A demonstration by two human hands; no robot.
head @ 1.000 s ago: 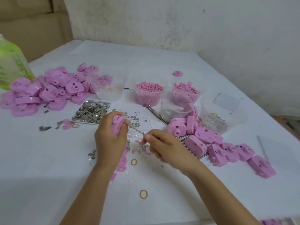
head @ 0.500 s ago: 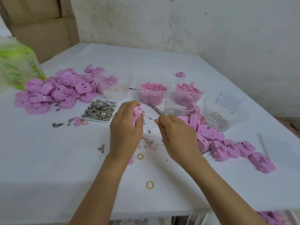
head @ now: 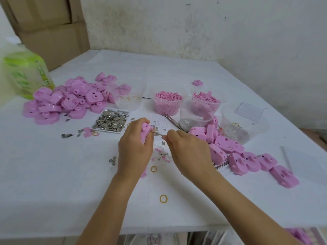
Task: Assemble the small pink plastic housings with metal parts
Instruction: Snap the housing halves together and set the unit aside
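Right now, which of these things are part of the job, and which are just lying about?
In the job: housing held in the left hand; metal tool pinched by the right hand; metal parts; housing pile.
Lying about: green bottle; rubber band; boxes.

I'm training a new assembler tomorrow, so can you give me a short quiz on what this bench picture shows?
1. Multiple choice: what does the left hand hold?
A. a pink housing
B. a yellow rubber band
C. a green bottle
2. True or false: the right hand pinches a thin metal tool whose tip points toward the housing.
3. Short answer: on which side of both hands does the tray of loose metal parts lie, left or right?

Key: 1 A. 2 True. 3 Left, and a little farther back.
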